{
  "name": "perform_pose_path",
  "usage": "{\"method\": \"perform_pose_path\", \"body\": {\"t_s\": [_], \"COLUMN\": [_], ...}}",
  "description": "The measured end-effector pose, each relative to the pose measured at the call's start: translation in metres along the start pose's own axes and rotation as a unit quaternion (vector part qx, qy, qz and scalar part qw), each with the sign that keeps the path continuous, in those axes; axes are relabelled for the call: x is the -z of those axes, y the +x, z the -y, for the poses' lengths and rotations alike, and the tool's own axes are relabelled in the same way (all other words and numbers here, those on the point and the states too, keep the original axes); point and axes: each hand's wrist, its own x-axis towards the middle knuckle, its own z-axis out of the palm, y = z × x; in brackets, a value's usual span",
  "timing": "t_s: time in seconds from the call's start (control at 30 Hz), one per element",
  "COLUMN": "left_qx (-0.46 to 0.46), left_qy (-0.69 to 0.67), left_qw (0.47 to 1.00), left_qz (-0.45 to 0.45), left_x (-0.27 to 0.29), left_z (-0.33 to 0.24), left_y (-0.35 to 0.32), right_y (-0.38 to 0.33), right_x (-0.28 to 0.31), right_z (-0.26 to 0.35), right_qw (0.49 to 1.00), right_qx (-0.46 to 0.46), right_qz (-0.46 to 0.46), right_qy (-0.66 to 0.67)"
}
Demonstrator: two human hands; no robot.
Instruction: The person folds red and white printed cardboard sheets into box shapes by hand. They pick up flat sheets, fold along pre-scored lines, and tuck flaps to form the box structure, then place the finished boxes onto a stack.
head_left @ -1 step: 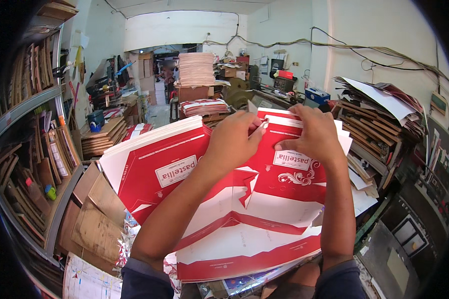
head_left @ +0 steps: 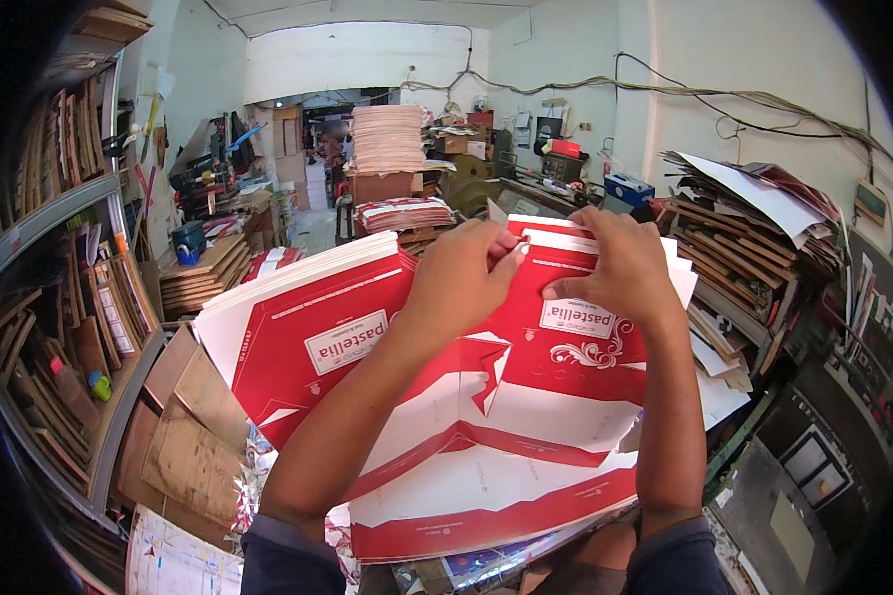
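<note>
A thick stack of red-and-white printed cardboard box blanks (head_left: 566, 397) lies fanned out in front of me, with notched flaps and cut slots along its middle. My left hand (head_left: 466, 273) is closed in a pinch at the inner edge of the upper right panels; what its fingertips hold is too small to make out. Around the far edge of those same panels curls my right hand (head_left: 620, 263), its thumb on the printed face and its fingers over the top. The left panel (head_left: 298, 307) of the blanks tilts up beside my left forearm.
Shelves (head_left: 60, 223) packed with wooden boards line the left side. At the right stand stacked boards (head_left: 729, 263) topped with loose paper. Farther back rises a tall pile of pale sheets (head_left: 387, 139), with a lower red-and-white pile (head_left: 405, 213) before it. Wooden boards (head_left: 193, 436) lean at lower left.
The whole view has shifted very slightly. Both hands keep the same hold on the blanks.
</note>
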Motion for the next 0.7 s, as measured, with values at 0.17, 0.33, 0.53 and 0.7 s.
{"method": "perform_pose_path", "body": {"t_s": [0.17,0.33,0.53,0.7], "left_qx": [0.037,0.024,0.093,0.091], "left_qy": [-0.071,-0.051,-0.113,-0.112], "left_qw": [0.997,0.998,0.982,0.970], "left_qz": [0.001,0.007,0.121,0.197], "left_x": [-0.009,-0.011,-0.002,0.001], "left_z": [-0.002,-0.006,0.001,0.011], "left_y": [0.009,0.012,0.024,0.037], "right_y": [-0.001,-0.001,-0.001,-0.001], "right_x": [0.000,0.002,0.003,0.003], "right_z": [-0.008,-0.011,-0.010,-0.012], "right_qw": [1.000,1.000,1.000,1.000], "right_qx": [-0.017,-0.026,-0.018,-0.019], "right_qz": [0.011,0.010,0.014,0.022], "right_qy": [-0.006,-0.010,0.005,0.002]}}
